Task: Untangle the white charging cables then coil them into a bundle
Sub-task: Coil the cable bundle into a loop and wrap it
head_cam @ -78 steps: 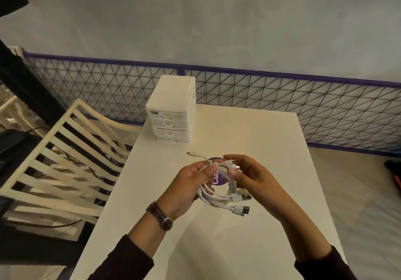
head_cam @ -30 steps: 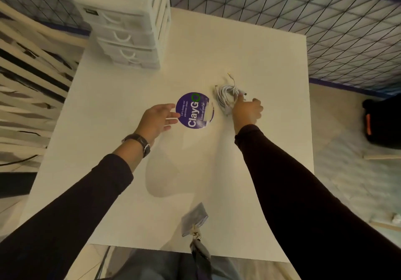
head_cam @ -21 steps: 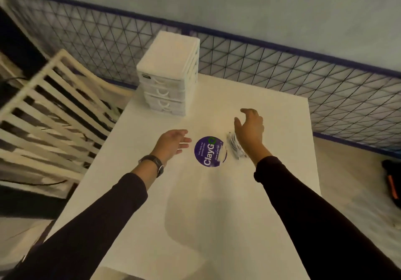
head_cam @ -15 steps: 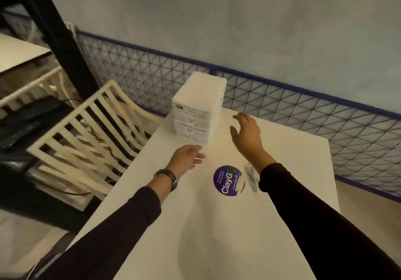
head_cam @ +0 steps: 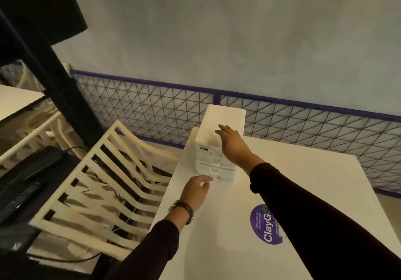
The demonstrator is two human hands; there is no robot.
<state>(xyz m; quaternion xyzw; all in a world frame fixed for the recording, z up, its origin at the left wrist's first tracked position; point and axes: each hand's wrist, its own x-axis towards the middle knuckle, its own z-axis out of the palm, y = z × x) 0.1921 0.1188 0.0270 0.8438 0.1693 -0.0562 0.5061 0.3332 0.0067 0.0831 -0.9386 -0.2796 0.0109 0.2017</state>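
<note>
At the far left corner of the white table (head_cam: 221,247), both hands are on or at the small white drawer unit (head_cam: 219,147). Right hand (head_cam: 231,142) reaches forward, fingers extended and loose, palm down over the unit's top front edge; holding nothing. Left hand (head_cam: 196,190) sits lower, fingers slack, tips at the base of the bottom drawer (head_cam: 216,174); nothing gripped, can't tell whether it touches the drawer front. Watch (head_cam: 184,209) on the left wrist, dark sleeves on both arms. White charging cables: not visible, can't tell where they lie. Purple round ClayGo sticker (head_cam: 263,225) on the tabletop, partly covered by the right sleeve. White slatted chair (head_cam: 104,182) left of the table. Black wire mesh fence (head_cam: 152,110) with purple rail behind, grey wall above.
</note>
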